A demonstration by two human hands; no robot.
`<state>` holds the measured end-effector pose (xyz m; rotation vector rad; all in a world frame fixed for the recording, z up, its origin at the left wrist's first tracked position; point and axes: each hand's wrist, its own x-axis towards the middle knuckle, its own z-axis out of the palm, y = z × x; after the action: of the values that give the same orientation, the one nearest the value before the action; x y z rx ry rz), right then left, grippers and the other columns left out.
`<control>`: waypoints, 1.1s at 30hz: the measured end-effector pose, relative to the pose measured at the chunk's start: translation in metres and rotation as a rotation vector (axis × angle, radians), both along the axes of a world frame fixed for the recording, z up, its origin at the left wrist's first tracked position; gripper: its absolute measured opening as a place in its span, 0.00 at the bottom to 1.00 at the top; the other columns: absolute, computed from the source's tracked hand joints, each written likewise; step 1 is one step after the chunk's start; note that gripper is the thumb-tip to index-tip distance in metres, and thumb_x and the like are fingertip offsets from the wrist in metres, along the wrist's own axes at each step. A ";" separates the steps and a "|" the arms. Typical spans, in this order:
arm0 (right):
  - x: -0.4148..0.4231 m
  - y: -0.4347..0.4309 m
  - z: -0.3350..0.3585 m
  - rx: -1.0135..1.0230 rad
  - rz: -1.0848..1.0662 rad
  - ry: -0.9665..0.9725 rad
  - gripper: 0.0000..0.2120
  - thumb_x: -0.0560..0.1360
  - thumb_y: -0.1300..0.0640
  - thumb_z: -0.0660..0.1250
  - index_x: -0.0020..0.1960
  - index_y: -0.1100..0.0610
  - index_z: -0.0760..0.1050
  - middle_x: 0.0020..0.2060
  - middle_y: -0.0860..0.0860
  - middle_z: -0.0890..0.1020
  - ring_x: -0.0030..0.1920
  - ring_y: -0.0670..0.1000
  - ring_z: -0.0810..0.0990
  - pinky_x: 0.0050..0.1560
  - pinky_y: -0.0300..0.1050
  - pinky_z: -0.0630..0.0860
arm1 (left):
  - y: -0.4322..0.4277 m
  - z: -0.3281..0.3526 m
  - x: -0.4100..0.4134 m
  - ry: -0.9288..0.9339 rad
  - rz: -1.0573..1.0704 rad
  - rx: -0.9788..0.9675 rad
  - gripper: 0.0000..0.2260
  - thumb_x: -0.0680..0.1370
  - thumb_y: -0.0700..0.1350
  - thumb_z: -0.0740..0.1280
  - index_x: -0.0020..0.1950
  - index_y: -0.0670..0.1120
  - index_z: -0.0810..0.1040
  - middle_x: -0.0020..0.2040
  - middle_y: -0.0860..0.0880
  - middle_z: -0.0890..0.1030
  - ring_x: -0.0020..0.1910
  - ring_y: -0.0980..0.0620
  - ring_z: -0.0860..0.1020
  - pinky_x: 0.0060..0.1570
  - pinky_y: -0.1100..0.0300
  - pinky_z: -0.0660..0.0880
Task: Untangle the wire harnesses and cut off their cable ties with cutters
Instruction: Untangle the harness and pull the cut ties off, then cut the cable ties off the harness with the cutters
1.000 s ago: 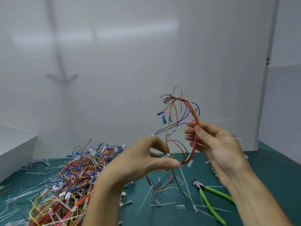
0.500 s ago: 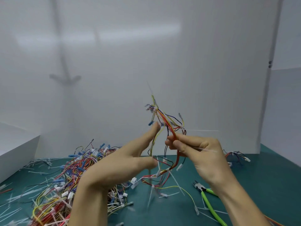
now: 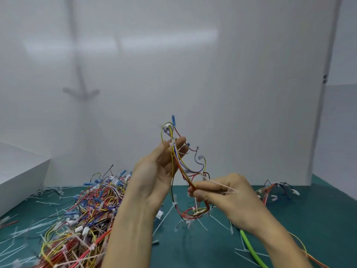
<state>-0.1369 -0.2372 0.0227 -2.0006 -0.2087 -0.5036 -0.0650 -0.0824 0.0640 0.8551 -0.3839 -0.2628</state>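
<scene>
We work at a green table closed at its far edge by a white backdrop panel, with a white box at its left edge. A big pile of harnesses fills the left front part of the table, its red, yellow and blue wires crossing one another.

Our left hand is raised above the table's middle, and its thumb and fingers pinch the upper part of the held harness. Our right hand is lower, with its fingers curled round the harness's red bundle. A white cable tie lies across its knuckles.

A smaller second harness lies near the far right edge. Of the cutters only a green handle shows, at the front right, partly behind our right forearm. Loose ties litter the table.
</scene>
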 end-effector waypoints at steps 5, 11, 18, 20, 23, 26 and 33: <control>0.001 -0.001 -0.002 -0.022 0.003 0.032 0.09 0.72 0.59 0.75 0.44 0.44 0.87 0.39 0.49 0.87 0.44 0.52 0.86 0.48 0.46 0.81 | 0.004 -0.001 0.000 -0.064 0.077 0.111 0.10 0.70 0.48 0.68 0.37 0.46 0.87 0.39 0.51 0.86 0.39 0.58 0.84 0.49 0.59 0.74; 0.004 -0.005 -0.005 -0.036 -0.113 0.064 0.04 0.74 0.57 0.74 0.46 0.50 0.87 0.37 0.50 0.86 0.40 0.51 0.85 0.42 0.42 0.83 | 0.020 -0.001 -0.001 -0.286 0.002 0.249 0.17 0.70 0.46 0.70 0.57 0.46 0.82 0.51 0.50 0.86 0.53 0.56 0.83 0.58 0.52 0.72; 0.003 -0.016 -0.006 -0.198 -0.084 0.236 0.13 0.69 0.48 0.78 0.51 0.51 0.83 0.43 0.45 0.86 0.44 0.42 0.84 0.49 0.38 0.81 | 0.021 0.002 -0.007 -0.483 0.295 0.390 0.12 0.73 0.42 0.73 0.56 0.46 0.79 0.46 0.49 0.87 0.50 0.55 0.85 0.56 0.56 0.75; -0.001 -0.031 -0.007 -0.312 -0.124 0.365 0.22 0.64 0.40 0.78 0.54 0.48 0.81 0.46 0.43 0.85 0.47 0.38 0.83 0.52 0.36 0.79 | 0.020 0.002 -0.005 -0.496 0.343 0.430 0.11 0.73 0.40 0.74 0.54 0.47 0.80 0.44 0.50 0.87 0.46 0.57 0.85 0.51 0.62 0.75; -0.002 -0.052 -0.016 -0.507 -0.344 0.518 0.27 0.65 0.36 0.76 0.58 0.48 0.78 0.52 0.44 0.82 0.53 0.44 0.80 0.56 0.43 0.77 | 0.019 0.000 -0.001 -0.506 0.386 0.489 0.12 0.71 0.40 0.76 0.52 0.47 0.81 0.39 0.51 0.87 0.41 0.59 0.84 0.40 0.75 0.74; 0.003 -0.063 -0.032 -0.794 -0.559 0.758 0.26 0.71 0.35 0.70 0.59 0.51 0.73 0.58 0.50 0.78 0.58 0.53 0.77 0.52 0.46 0.73 | 0.017 -0.001 0.000 -0.500 0.380 0.520 0.13 0.69 0.40 0.77 0.51 0.47 0.80 0.37 0.51 0.86 0.39 0.59 0.84 0.38 0.77 0.73; 0.013 -0.068 -0.075 -0.844 -0.582 0.990 0.21 0.76 0.37 0.64 0.61 0.51 0.72 0.63 0.52 0.75 0.63 0.56 0.75 0.52 0.47 0.69 | 0.018 0.000 -0.001 -0.513 0.335 0.509 0.14 0.68 0.40 0.78 0.49 0.48 0.80 0.37 0.50 0.86 0.39 0.58 0.84 0.39 0.77 0.73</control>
<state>-0.1240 -0.3056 -0.0520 -2.8783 0.9347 0.3564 -0.0663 -0.0644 0.0644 1.4761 -0.6545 0.1889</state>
